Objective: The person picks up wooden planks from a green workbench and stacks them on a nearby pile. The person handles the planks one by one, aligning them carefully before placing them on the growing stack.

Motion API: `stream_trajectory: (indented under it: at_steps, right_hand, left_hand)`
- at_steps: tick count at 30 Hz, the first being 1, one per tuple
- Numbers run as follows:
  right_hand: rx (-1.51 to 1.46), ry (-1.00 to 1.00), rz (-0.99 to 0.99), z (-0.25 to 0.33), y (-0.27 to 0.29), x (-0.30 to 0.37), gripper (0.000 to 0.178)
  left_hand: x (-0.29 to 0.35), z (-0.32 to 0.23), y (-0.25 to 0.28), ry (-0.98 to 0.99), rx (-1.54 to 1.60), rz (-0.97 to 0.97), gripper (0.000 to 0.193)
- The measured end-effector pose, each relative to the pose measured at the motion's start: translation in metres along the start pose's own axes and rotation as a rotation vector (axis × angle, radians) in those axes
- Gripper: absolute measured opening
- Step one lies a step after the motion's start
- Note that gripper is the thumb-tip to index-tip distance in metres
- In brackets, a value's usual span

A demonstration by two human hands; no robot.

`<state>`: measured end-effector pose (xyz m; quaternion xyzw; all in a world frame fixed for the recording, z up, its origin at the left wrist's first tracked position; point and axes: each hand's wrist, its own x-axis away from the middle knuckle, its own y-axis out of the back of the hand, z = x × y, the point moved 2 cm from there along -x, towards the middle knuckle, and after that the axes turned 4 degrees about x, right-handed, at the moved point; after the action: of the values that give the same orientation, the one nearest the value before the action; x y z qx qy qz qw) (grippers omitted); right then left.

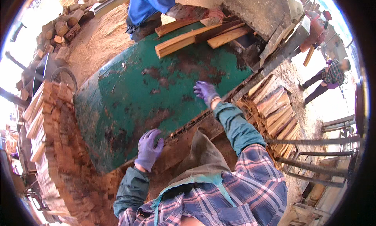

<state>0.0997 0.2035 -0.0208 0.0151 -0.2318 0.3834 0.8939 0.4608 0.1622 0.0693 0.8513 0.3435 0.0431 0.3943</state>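
My left hand (149,149), in a purple glove, hovers at the near edge of a worn green table (129,85). Its fingers are apart and nothing is in it. Farther right, my right hand (205,92), gloved the same way, reaches over the table top with its fingers spread, also holding nothing. Whether either hand touches the surface I cannot tell. Split wood pieces (184,41) lie at the table's far end, beyond my right hand. A co-worker's hand (213,14) rests at those pieces, at the far side.
A tall stack of split wood (55,147) rises at the left, and another stack (276,108) stands to the right of the table. Metal bars (313,141) stick out at the right. Logs (62,28) are piled at the far left. Two people (333,73) are at the far right.
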Motion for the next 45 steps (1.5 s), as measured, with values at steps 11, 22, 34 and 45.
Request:
stream_trajectory:
  at_steps: [11, 22, 34, 45]
  right_hand:
    - [-0.299, 0.059, -0.362, 0.089, 0.158, -0.218, 0.062]
    - [0.271, -0.300, -0.951, 0.147, 0.088, -0.298, 0.085]
    - [0.458, 0.178, -0.432, -0.034, -0.107, -0.111, 0.063]
    - [0.321, -0.361, 0.322, -0.024, -0.270, 0.004, 0.070]
  left_hand:
    - [-0.440, 0.093, -0.079, -0.128, -0.578, -0.162, 0.065]
    - [-0.276, 0.054, -0.093, 0.251, -0.526, 0.137, 0.052]
    - [-0.017, 0.163, 0.040, 0.773, 0.629, -0.104, 0.050]
    - [0.029, 0.142, 0.102, 1.128, 1.300, 0.002, 0.064]
